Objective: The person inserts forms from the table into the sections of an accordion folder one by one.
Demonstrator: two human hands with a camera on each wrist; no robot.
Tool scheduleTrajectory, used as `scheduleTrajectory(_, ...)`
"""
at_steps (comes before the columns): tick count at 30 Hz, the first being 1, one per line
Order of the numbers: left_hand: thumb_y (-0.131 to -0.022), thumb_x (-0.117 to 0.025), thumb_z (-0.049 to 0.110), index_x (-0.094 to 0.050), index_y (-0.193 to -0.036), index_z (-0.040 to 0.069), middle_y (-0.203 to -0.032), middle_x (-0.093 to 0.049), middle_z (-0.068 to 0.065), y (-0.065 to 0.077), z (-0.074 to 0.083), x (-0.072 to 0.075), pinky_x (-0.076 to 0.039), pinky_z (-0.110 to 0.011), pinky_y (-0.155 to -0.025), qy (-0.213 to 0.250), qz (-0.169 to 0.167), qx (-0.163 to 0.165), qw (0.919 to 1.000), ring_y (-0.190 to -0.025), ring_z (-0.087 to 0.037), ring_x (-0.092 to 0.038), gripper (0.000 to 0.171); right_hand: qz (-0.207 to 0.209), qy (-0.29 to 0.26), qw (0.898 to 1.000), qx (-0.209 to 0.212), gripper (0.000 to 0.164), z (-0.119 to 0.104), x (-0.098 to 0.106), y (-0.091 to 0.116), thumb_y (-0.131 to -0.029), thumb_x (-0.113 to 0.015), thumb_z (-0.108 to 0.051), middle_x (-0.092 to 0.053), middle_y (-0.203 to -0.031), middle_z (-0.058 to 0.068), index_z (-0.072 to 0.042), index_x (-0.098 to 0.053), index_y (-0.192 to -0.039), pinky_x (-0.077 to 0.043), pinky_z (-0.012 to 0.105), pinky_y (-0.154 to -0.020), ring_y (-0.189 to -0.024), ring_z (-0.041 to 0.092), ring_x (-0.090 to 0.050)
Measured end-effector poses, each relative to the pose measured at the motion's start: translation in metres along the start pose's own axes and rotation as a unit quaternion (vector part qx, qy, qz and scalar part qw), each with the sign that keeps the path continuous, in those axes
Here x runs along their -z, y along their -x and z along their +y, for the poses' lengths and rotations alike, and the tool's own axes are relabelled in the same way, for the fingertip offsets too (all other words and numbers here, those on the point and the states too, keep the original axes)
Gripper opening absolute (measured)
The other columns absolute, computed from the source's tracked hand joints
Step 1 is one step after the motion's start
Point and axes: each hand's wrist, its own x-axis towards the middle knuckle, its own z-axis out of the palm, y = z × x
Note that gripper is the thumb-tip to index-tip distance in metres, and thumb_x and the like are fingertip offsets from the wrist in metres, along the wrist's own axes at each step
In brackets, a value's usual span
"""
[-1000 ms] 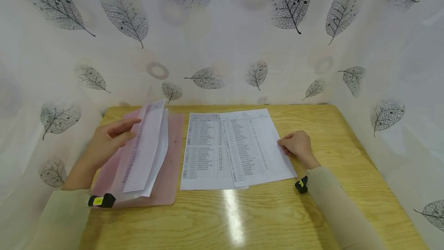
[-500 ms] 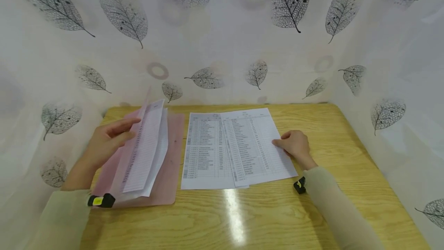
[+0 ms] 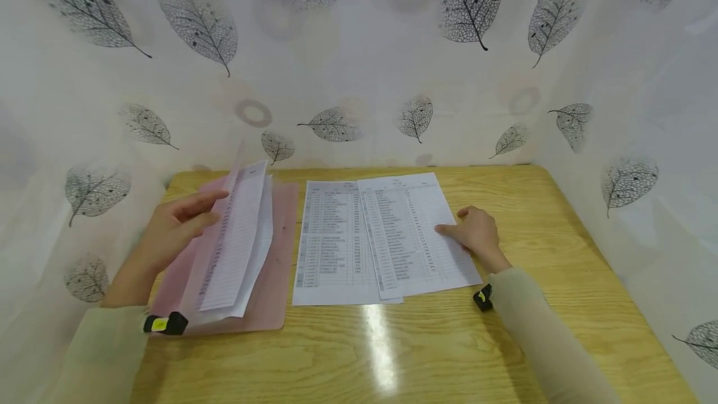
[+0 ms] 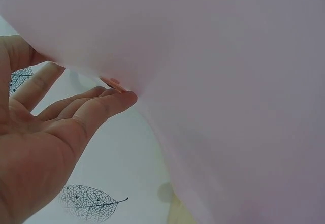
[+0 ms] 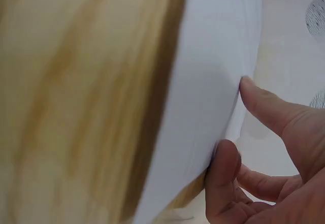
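My left hand (image 3: 174, 229) grips the raised cover of a translucent pink folder (image 3: 275, 304) at its edge. Several white printed sheets stand half lifted inside the folder. In the left wrist view the fingertips (image 4: 131, 98) meet the rim of the pink cover (image 4: 228, 82). On the other side, my right hand (image 3: 475, 234) pinches the right edge of a printed sheet (image 3: 398, 229), thumb on top and fingers below. That sheet slightly overlaps another printed sheet (image 3: 331, 273) to its left. Close up in the right wrist view, the white paper (image 5: 203, 82) bows up between thumb and index finger.
A wooden table (image 3: 314, 354) carries the folder and the sheets. White curtains (image 3: 359, 48) with a leaf print hang close behind the table and along both sides. A streak of light reflects off the tabletop in front of the sheets.
My right hand has slid slightly left, its thumb now further over the sheet. The left hand and the raised folder cover stay where they were.
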Motion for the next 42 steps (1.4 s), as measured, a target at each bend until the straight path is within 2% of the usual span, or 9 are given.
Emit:
scheduleTrajectory(5,-0.101,-0.068,0.007,-0.069,-0.14,0.009,-0.122,-0.064,0.034,0.0,-0.002,0.0,-0.05,-0.013,-0.078,-0.001,0.001,0.002,1.0,-0.109,0.013,-0.061,0.038,0.009,0.017,1.0,0.006,0.059,-0.007,-0.002,0.001,-0.087,-0.084,-0.039,-0.072,-0.12,0.026,0.006,-0.069,-0.122,-0.049,0.034,-0.067,-0.088,0.03,-0.067)
scheduleTrajectory(13,-0.102,-0.068,0.008,-0.068,-0.14,0.008,-0.121,-0.064,0.034,-0.002,-0.003,-0.002,-0.05,-0.013,-0.078,-0.005,-0.003,0.003,1.0,-0.108,0.012,-0.061,0.039,-0.018,-0.041,0.999,-0.011,0.039,-0.003,0.006,-0.001,-0.094,-0.077,-0.029,-0.073,-0.113,0.02,0.005,-0.074,-0.113,-0.046,0.027,-0.063,-0.08,0.02,-0.061)
scheduleTrajectory(17,-0.102,-0.068,0.008,-0.069,-0.14,0.01,-0.122,-0.064,0.035,-0.003,0.0,-0.001,-0.05,-0.013,-0.078,0.004,-0.002,0.006,1.0,-0.11,0.014,-0.061,0.038,-0.042,-0.076,0.996,-0.027,0.044,-0.001,0.016,-0.002,-0.094,-0.076,-0.028,-0.069,-0.12,0.022,0.005,-0.071,-0.122,-0.048,0.026,-0.064,-0.083,0.019,-0.061)
scheduleTrajectory(22,-0.101,-0.068,0.006,-0.07,-0.139,0.012,-0.122,-0.065,0.034,-0.002,0.002,-0.001,-0.05,-0.013,-0.078,0.016,-0.002,0.008,0.9998,-0.11,0.014,-0.061,0.038,-0.085,-0.13,0.986,-0.053,0.058,0.004,0.026,-0.008,-0.094,-0.078,-0.029,-0.067,-0.124,0.02,0.005,-0.061,-0.138,-0.053,0.026,-0.069,-0.086,0.017,-0.065)
scheduleTrajectory(26,-0.102,-0.068,0.007,-0.069,-0.14,0.013,-0.124,-0.064,0.035,-0.001,0.0,0.0,-0.05,-0.013,-0.079,0.01,-0.006,0.013,0.9999,-0.111,0.014,-0.06,0.039,-0.103,-0.162,0.979,-0.062,0.06,0.01,0.029,-0.014,-0.099,-0.074,-0.028,-0.073,-0.105,0.01,0.006,-0.057,-0.145,-0.053,0.027,-0.067,-0.077,0.012,-0.064)
scheduleTrajectory(29,-0.103,-0.067,0.009,-0.068,-0.142,0.013,-0.126,-0.062,0.035,0.0,-0.001,0.001,-0.05,-0.013,-0.08,0.006,-0.01,0.023,0.9997,-0.112,0.015,-0.059,0.04,-0.116,-0.181,0.974,-0.069,0.055,0.013,0.031,-0.017,-0.103,-0.069,-0.028,-0.07,-0.088,-0.002,0.004,-0.056,-0.146,-0.049,0.026,-0.063,-0.07,0.008,-0.06)
scheduleTrajectory(33,-0.103,-0.067,0.012,-0.067,-0.144,0.014,-0.127,-0.061,0.035,0.0,-0.001,0.002,-0.05,-0.014,-0.081,0.005,-0.013,0.035,0.9993,-0.113,0.015,-0.058,0.04,-0.142,-0.197,0.967,-0.071,0.053,0.014,0.034,-0.017,-0.105,-0.065,-0.025,-0.066,-0.08,-0.006,0.005,-0.055,-0.148,-0.052,0.026,-0.062,-0.068,0.007,-0.058)
scheduleTrajectory(37,-0.103,-0.067,0.011,-0.067,-0.144,0.014,-0.126,-0.062,0.035,0.0,0.0,0.002,-0.05,-0.014,-0.081,0.004,-0.013,0.033,0.9994,-0.113,0.014,-0.059,0.04,-0.169,-0.201,0.963,-0.058,0.053,0.014,0.035,-0.015,-0.106,-0.063,-0.021,-0.071,-0.085,-0.002,0.01,-0.052,-0.148,-0.059,0.027,-0.066,-0.072,0.007,-0.067)
scheduleTrajectory(42,-0.103,-0.067,0.009,-0.067,-0.143,0.011,-0.125,-0.063,0.034,0.0,0.001,0.001,-0.05,-0.014,-0.08,0.007,-0.011,0.023,0.9996,-0.111,0.012,-0.06,0.04,-0.203,-0.214,0.955,-0.022,0.055,0.016,0.036,-0.014,-0.107,-0.061,-0.016,-0.076,-0.099,0.006,0.015,-0.045,-0.15,-0.063,0.029,-0.073,-0.08,0.009,-0.073)
